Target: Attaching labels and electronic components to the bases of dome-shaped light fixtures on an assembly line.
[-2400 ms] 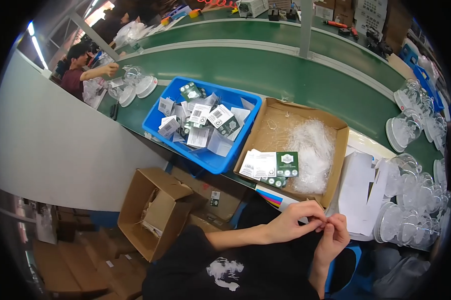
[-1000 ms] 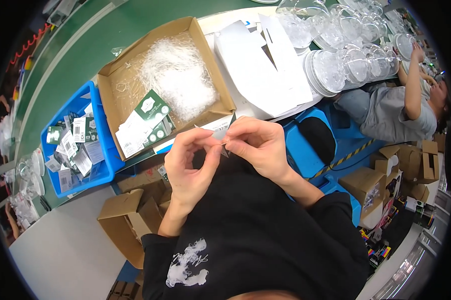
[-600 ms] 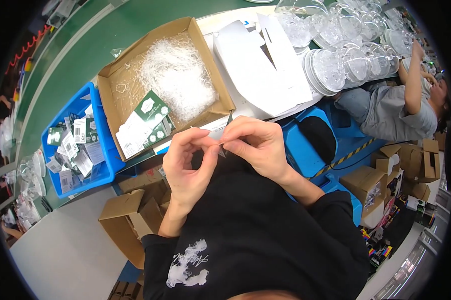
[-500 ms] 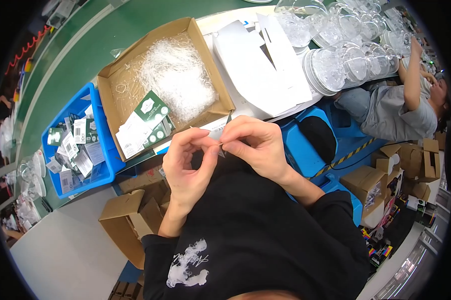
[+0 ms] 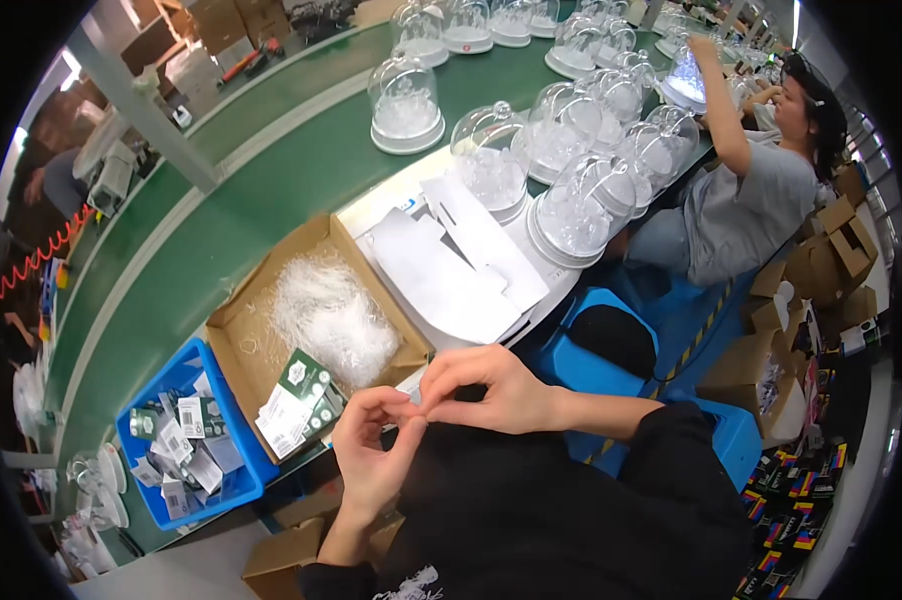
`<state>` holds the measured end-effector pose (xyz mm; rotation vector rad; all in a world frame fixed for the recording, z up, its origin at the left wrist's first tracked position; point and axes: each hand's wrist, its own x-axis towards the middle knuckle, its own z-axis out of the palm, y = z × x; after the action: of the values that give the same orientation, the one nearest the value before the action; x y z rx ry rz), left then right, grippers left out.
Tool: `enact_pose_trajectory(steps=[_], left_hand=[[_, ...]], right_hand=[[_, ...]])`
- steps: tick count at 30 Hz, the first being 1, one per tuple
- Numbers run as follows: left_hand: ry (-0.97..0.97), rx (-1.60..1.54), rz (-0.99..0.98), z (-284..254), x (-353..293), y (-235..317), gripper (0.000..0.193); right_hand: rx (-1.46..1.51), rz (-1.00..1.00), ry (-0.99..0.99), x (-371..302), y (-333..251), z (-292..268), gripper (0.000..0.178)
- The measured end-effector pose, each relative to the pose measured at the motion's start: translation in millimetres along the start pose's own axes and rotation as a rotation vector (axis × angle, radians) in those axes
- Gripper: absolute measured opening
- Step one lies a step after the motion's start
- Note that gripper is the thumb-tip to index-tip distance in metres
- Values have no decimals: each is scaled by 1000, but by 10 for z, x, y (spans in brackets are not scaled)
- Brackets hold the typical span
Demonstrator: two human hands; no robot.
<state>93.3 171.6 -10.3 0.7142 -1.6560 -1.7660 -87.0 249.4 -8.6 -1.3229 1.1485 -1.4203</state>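
Observation:
My left hand and my right hand meet in front of my chest, thumbs and forefingers pinched together tip to tip. Between them a sliver of a small pale card shows; my fingers hide most of it. Just beyond my hands lies an open shallow cardboard box. It holds a heap of clear-white thin strands and, at its near corner, several green and white cards. To its left a blue bin contains many similar cards in a loose pile.
White sheets of cardboard lie right of the box. Clear domes on white bases crowd the green table. A co-worker in a grey shirt sits at the right, raising an arm. A blue stool stands close on my right.
My view has tilted up, showing more of the table and the domes. My hands stay pinched together; less of the card shows between them. The co-worker's arm remains raised.

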Motion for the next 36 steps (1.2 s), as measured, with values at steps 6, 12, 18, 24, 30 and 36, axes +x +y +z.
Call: enact_pose_trajectory(steps=[6,12,18,24,30,36], left_hand=[[-126,56,6,-3,136,71,31],[-317,125,30,10,401,358,28],[-354,168,143,61,623,538,43],[-280,112,275,159,1014,471,71],[-343,118,237,193,1465,300,62],[-178,316,507,-54,2360,295,37]], right_hand=[[27,57,-67,7,-73,-165,12],[-260,-188,-108,118,-324,-371,14],[-561,-405,-103,351,-573,-530,15],[-485,-289,55,679,-730,-750,10],[-387,-234,83,1126,-628,-898,12],[-332,-214,203,1850,-356,-1464,12]])
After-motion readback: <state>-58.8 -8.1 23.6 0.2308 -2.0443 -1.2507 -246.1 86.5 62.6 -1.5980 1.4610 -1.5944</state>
